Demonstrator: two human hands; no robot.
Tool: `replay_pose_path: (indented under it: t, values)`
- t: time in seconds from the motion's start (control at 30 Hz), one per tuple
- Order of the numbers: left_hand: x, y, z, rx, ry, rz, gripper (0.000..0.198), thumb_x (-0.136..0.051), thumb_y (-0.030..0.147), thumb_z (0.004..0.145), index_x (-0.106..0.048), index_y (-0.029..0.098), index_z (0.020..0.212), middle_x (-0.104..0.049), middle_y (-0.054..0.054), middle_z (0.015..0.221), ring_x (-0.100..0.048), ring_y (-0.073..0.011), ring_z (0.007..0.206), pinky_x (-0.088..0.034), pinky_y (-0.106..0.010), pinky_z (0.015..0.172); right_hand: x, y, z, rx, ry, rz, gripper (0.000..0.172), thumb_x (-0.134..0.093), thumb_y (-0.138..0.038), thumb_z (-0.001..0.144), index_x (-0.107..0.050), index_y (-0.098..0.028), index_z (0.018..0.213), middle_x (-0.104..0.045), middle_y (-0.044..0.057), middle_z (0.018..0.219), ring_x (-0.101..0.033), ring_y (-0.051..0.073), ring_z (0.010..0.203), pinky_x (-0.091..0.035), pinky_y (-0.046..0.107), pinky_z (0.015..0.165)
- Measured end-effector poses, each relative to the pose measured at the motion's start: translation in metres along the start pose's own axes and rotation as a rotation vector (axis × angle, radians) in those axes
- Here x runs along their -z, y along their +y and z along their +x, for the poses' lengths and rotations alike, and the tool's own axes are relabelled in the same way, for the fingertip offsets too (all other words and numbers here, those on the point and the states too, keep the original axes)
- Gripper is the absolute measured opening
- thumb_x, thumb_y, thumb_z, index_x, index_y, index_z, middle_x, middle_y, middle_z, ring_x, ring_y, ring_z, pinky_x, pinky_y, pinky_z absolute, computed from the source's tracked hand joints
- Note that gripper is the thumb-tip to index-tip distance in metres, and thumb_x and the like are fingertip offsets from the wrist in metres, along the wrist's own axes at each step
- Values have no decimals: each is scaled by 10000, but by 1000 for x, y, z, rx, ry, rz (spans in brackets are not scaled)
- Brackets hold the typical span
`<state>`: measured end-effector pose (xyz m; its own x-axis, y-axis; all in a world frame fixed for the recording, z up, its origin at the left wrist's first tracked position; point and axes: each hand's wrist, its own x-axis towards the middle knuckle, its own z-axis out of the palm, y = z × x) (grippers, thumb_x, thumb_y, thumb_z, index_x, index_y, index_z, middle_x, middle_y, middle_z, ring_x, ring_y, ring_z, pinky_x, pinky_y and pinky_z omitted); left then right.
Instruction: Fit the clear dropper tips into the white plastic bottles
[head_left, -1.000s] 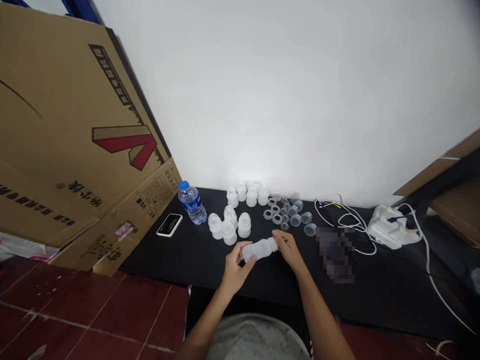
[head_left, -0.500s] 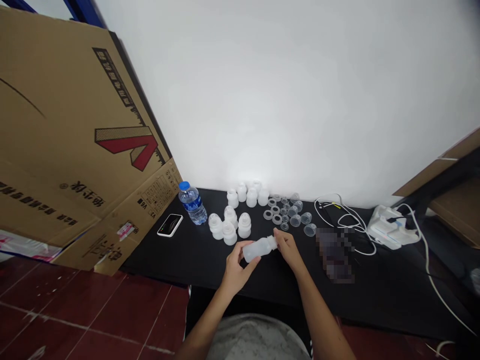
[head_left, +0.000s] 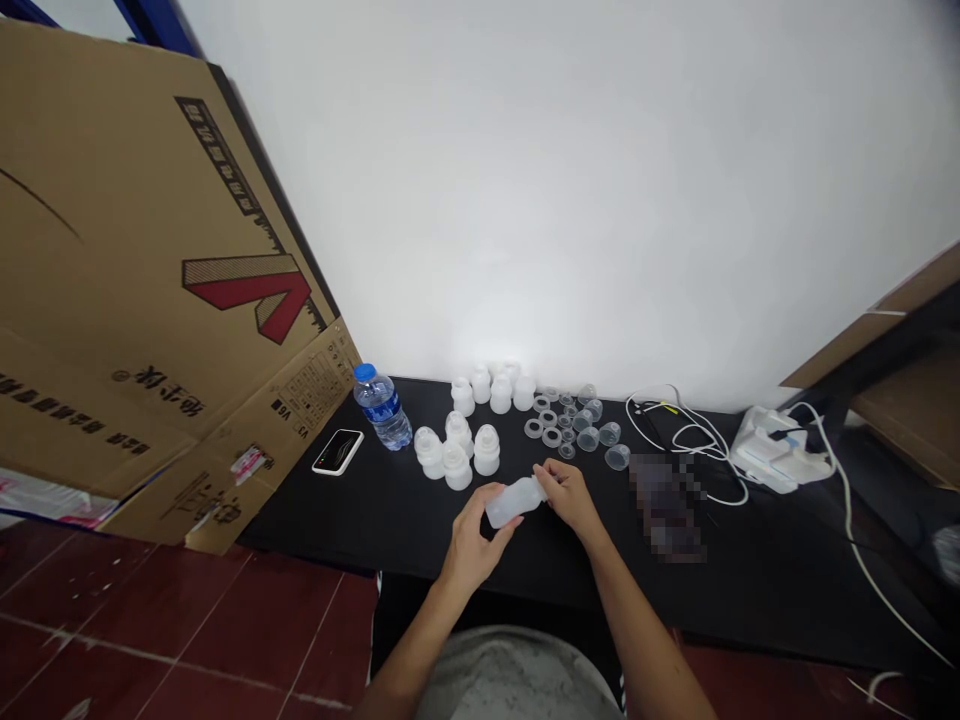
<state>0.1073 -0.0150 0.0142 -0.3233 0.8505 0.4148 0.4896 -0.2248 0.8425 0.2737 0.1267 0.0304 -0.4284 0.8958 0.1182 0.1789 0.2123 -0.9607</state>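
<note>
A small translucent white plastic bottle [head_left: 513, 503] lies tilted between my two hands, its neck toward the right. My left hand [head_left: 472, 540] grips the wider base, thumb below and fingers above. At the neck end my right hand [head_left: 568, 494] is closed, its fingers covering the neck and whatever sits on it. Behind my left hand stand several similar white bottles with domed tops [head_left: 456, 466]. Farther back, against the wall, is a group of white bottles with narrower necks [head_left: 501, 394]. Clear rings [head_left: 551, 437] and clear dome-shaped caps [head_left: 588, 438] lie right of them.
A water bottle [head_left: 382, 408] with a blue cap and a phone [head_left: 338, 452] are on the black table [head_left: 337, 520] at left. A large cardboard box [head_left: 150, 250] leans there. To the right are a white power strip [head_left: 780, 450], white cables and a blurred dark item [head_left: 667, 510].
My right hand has moved slightly left along the bottle and its fingers now cover the neck, which showed before. The left hand keeps its hold on the base.
</note>
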Motion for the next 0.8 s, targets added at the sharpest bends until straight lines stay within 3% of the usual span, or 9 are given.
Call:
replay_pose_path:
  t: [0.13,0.3,0.37,0.47,0.6,0.7,0.8]
  values:
    - [1,4,0,11,14,52,347,-800,375,919,-697,232,1218,-787,-91,1186,-767,-270,1100,-614,-397,996,-5,-1,-1,-55,24,119,648,-587,-776,955,-499,-238,604,-439,-46,474,-384,122,433,-254,270,439]
    - [5,5,8,164,-90,-36,375,-714,439,981,-705,227,1290,-810,-59,1063,-771,-228,885,-630,-336,814,-3,-5,-1,-43,-6,204,585,-591,-780,944,-682,-212,836,-518,-42,525,-419,133,428,-285,265,430]
    - [6,4,10,153,-134,-53,345,-693,442,996,-733,225,1261,-813,-70,1098,-773,-239,918,-630,-347,839,-2,-6,-2,-7,-19,189,524,-657,-728,929,-697,-208,875,-558,-31,586,-457,137,479,-331,266,471]
    - [5,1,9,102,-158,-42,320,-699,422,993,-757,227,1241,-809,-90,1178,-774,-274,1034,-627,-386,924,-2,-8,-4,39,4,110,455,-726,-638,910,-649,-213,766,-541,-30,616,-455,138,551,-341,265,528]
    - [4,4,6,20,-161,6,317,-707,388,990,-753,235,1264,-800,-105,1192,-773,-291,1073,-625,-406,955,-6,-7,-4,43,69,1,502,-743,-591,885,-540,-223,610,-464,-40,556,-397,133,550,-299,269,526]
    - [3,8,7,-8,-135,26,345,-701,371,997,-727,240,1315,-785,-112,1228,-758,-294,1123,-612,-413,997,-8,-4,-2,33,88,18,498,-734,-627,893,-604,-220,636,-510,-29,548,-443,145,526,-320,276,514]
    - [3,9,11,72,-98,6,343,-707,416,994,-740,230,1280,-797,-106,1205,-763,-293,1093,-613,-415,987,-2,-2,0,13,101,102,560,-600,-707,977,-672,-217,718,-571,-10,552,-464,154,463,-341,290,486]
